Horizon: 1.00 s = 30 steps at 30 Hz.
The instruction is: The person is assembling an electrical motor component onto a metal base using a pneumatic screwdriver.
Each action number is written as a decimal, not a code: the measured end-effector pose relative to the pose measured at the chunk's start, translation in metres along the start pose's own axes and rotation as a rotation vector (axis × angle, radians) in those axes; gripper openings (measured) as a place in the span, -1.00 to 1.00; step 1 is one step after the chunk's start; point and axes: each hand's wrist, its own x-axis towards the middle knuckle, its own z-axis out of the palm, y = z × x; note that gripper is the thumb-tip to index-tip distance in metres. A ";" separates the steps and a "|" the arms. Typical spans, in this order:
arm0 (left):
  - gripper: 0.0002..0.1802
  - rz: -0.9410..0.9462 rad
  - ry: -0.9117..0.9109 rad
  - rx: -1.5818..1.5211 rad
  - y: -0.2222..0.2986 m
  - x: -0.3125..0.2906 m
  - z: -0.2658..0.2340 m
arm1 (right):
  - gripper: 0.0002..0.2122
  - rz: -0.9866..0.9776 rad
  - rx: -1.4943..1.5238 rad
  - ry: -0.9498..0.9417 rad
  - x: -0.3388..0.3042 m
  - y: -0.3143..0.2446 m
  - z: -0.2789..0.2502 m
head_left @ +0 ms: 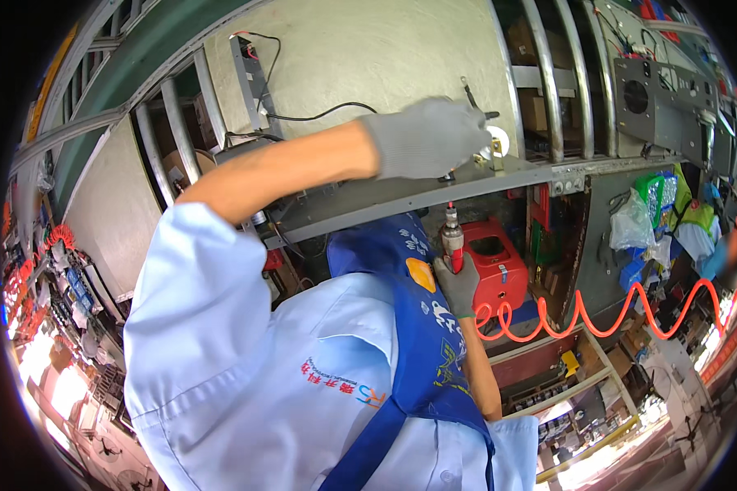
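Note:
My left hand [430,137], in a grey knit glove, reaches across the grey metal panel [344,200]. Its fingers are drawn together at the panel's right end, beside a white disc [497,142] and a small brass-coloured part [497,152]. What they grip is hidden. A short black cable [469,92] sticks out above these fingers. My right hand [458,282], gloved too, is wrapped around a red and silver power screwdriver [452,237] below the panel's front edge. The bit points up toward that edge, close to a small dark piece under my left hand.
A red coiled hose [598,321] stretches right from near my right hand. Beside the screwdriver stands a red plastic box [499,266]. Metal rollers [551,82] flank the pale work board [344,61]. A narrow metal part with wires [250,82] lies on it; a grey housing [659,102] sits far right.

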 end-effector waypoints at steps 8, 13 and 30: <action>-0.65 -0.349 -0.190 -0.537 0.097 -0.090 0.108 | -0.71 0.035 0.136 0.043 -0.009 0.033 -0.010; -0.57 -0.650 0.145 0.039 0.012 -0.094 0.258 | -0.66 0.006 0.149 0.038 -0.023 0.051 -0.025; -0.72 -0.862 0.232 -0.998 0.069 -0.050 0.238 | -0.68 -0.140 0.203 -0.066 -0.050 0.085 -0.067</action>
